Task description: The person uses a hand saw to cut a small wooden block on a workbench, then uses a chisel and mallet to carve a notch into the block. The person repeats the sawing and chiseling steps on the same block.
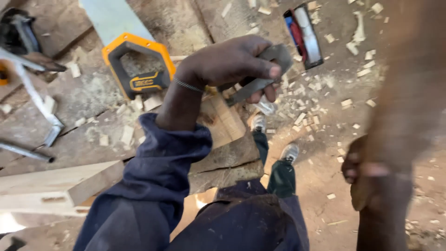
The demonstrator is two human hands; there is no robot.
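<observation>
My left hand [227, 62], at the end of a dark blue sleeve, is closed around a flat grey metal tool [254, 86] that looks like a chisel. It holds the tool over a pale wooden piece [223, 122] at the edge of the rough workbench [79, 139]. My right hand [357, 166] is close to the camera at the right and blurred. Its fingers are curled around a tan wooden object [360, 197] whose shape I cannot make out.
A hand saw with an orange and black handle [134, 69] lies on the bench behind my left hand. A metal tool [39, 104] lies at the left and a pale plank [55, 186] at the front left. An open box [304, 37] and wood chips lie on the dirt floor, with my shoes [290, 151] below.
</observation>
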